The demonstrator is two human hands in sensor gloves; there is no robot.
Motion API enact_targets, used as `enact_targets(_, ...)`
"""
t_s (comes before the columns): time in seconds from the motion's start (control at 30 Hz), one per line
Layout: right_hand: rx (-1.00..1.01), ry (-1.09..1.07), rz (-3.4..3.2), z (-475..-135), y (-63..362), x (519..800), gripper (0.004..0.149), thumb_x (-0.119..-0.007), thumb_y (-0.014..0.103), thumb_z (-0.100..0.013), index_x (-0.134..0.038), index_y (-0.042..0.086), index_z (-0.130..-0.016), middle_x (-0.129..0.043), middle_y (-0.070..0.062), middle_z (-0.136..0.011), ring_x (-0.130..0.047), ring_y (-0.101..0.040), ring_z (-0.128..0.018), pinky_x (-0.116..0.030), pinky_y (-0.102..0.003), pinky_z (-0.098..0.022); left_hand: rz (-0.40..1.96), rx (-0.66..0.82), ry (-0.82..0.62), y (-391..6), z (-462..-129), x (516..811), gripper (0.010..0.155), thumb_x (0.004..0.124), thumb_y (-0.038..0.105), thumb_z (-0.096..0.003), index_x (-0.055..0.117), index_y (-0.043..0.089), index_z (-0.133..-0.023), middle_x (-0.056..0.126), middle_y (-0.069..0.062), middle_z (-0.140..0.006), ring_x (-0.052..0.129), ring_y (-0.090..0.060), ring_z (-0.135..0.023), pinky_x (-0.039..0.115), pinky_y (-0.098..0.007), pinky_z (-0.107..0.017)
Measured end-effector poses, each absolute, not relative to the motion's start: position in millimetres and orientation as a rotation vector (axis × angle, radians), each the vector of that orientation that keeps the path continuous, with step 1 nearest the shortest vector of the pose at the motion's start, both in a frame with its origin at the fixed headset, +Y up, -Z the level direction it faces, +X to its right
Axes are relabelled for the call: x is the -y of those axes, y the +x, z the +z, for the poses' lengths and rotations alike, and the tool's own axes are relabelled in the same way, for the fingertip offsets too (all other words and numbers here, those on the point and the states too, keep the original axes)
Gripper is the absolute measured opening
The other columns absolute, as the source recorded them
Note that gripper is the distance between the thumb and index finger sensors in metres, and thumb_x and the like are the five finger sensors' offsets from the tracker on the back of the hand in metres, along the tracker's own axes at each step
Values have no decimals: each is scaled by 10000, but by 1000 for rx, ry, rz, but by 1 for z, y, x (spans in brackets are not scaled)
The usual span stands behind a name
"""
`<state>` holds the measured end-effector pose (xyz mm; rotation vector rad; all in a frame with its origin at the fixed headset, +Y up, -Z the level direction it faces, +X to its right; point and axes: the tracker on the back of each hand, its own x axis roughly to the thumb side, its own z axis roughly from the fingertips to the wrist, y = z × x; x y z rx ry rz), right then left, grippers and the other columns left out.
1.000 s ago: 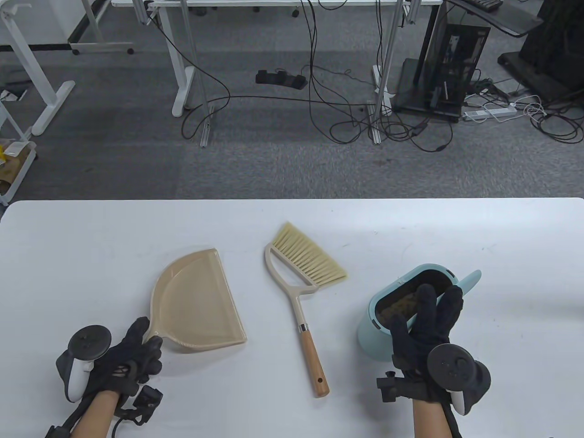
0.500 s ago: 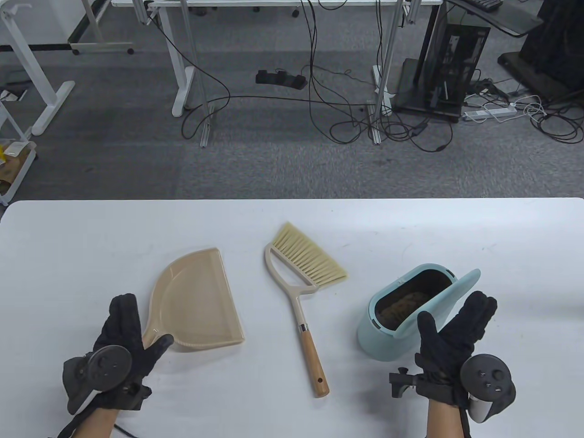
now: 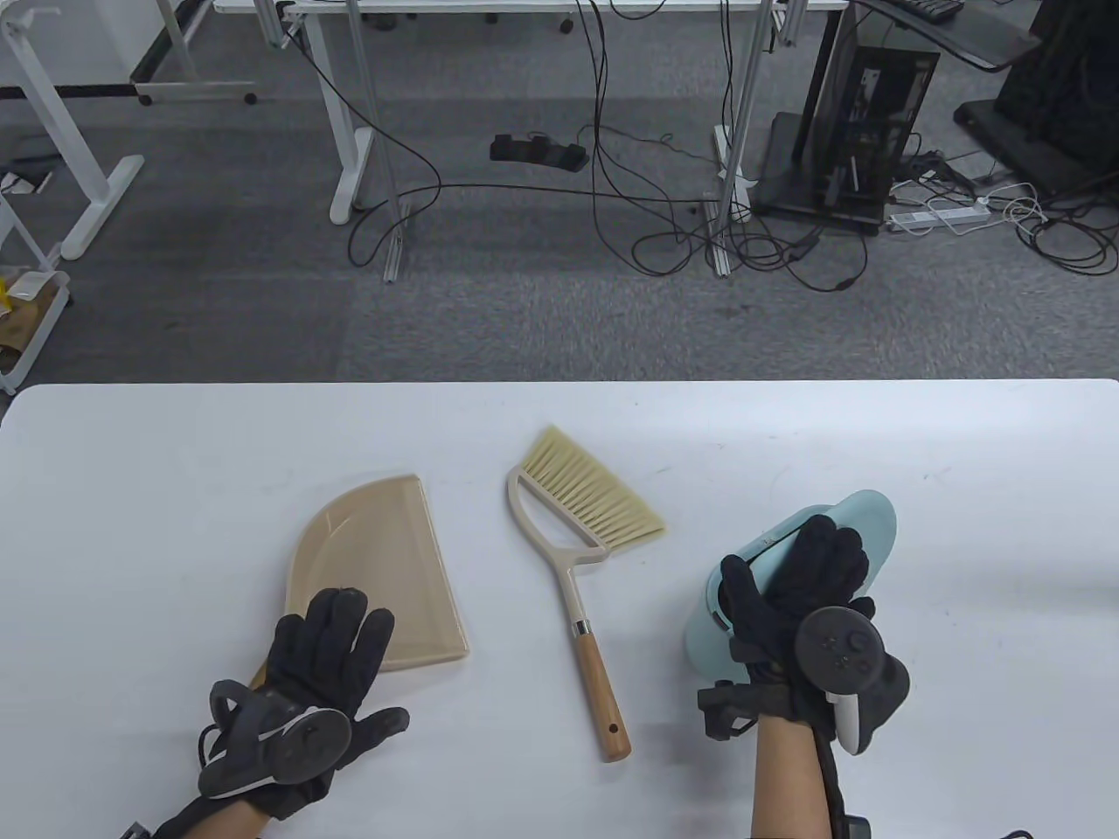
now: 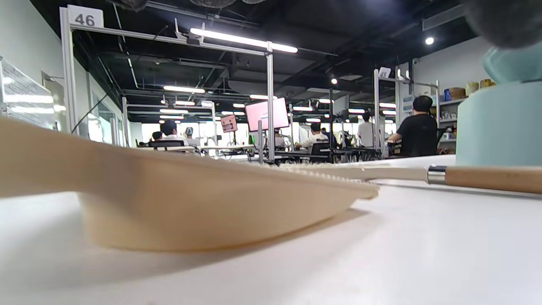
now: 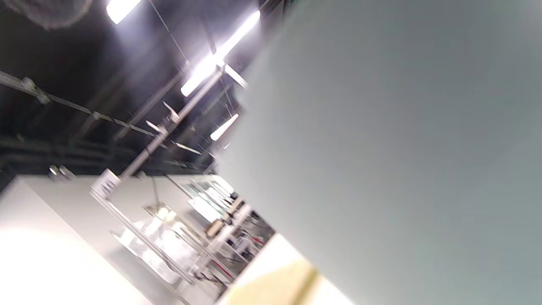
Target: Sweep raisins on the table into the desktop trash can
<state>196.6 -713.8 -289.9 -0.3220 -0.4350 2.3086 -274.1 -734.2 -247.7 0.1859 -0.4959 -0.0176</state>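
The left hand [image 3: 328, 660] lies flat, palm down, fingers spread and gripping nothing, over the near end of the beige dustpan [image 3: 376, 559], covering its handle; the pan's wide mouth reaches away from the fingertips on the white table [image 3: 131, 524]. In the left wrist view the dustpan [image 4: 190, 203] sits flat on the tabletop. To the right of that hand, between the two hands, lies the hand broom [image 3: 577, 551], wooden handle toward the person, bristles away. The right hand [image 3: 800, 594] rests on top of the pale blue desktop trash can [image 3: 708, 634], fingers laid over its lid [image 3: 870, 524], thumb on the near left rim; whether it grips or only presses cannot be told. The right wrist view is filled by the can's blue wall [image 5: 402, 148]. No raisins can be made out on the table.
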Motion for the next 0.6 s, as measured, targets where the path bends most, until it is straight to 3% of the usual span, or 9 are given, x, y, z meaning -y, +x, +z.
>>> enact_targets(0.07,411,-377,2351,-296,191,719,949,-517,794,-497,-79,256,-1145,19,-103,-1177,58,-417,-1050,-9,-698,-628,-30,501,169,-273,-247,737,979,630,744,-486,54,271,-1121,97,-158,-1203,227,-450,-1147,386,-724,-723)
enact_targets(0.13,453,-460,2430,-300,187,720,899,-559,769,-490,-258,256,-1163,-168,-79,-1216,-66,-376,-1101,-61,-684,-658,-31,503,154,-272,-248,740,977,627,742,-487,52,271,-1121,96,-157,-1204,228,-449,-1148,385,-726,-722)
enact_targets(0.23,332,-511,2633,-305,180,719,864,-576,745,-503,-368,233,-1167,-271,-101,-1227,-154,-396,-1114,-96,-694,-663,-29,496,127,-272,-248,744,972,628,736,-488,50,274,-1118,92,-156,-1202,226,-448,-1147,383,-726,-722)
enact_targets(0.33,269,-551,2741,-308,175,717,862,-564,749,-508,-344,238,-1167,-253,-96,-1229,-155,-410,-1114,-136,-711,-673,-51,501,115,-271,-248,748,964,635,728,-488,62,278,-1120,91,-153,-1201,221,-448,-1146,377,-727,-723)
enact_targets(0.47,241,-547,2659,-311,175,716,848,-635,690,-509,-379,216,-1164,-270,-103,-1227,-144,-408,-1113,-84,-708,-672,-75,510,114,-269,-247,749,966,635,728,-486,61,278,-1119,90,-152,-1200,220,-446,-1147,377,-726,-724)
enact_targets(0.6,145,-563,2727,-313,173,714,852,-586,716,-526,-318,229,-1172,-215,-97,-1236,-96,-414,-1118,-85,-715,-677,-74,510,106,-268,-247,749,964,633,727,-487,59,277,-1118,89,-152,-1200,221,-448,-1146,377,-727,-723)
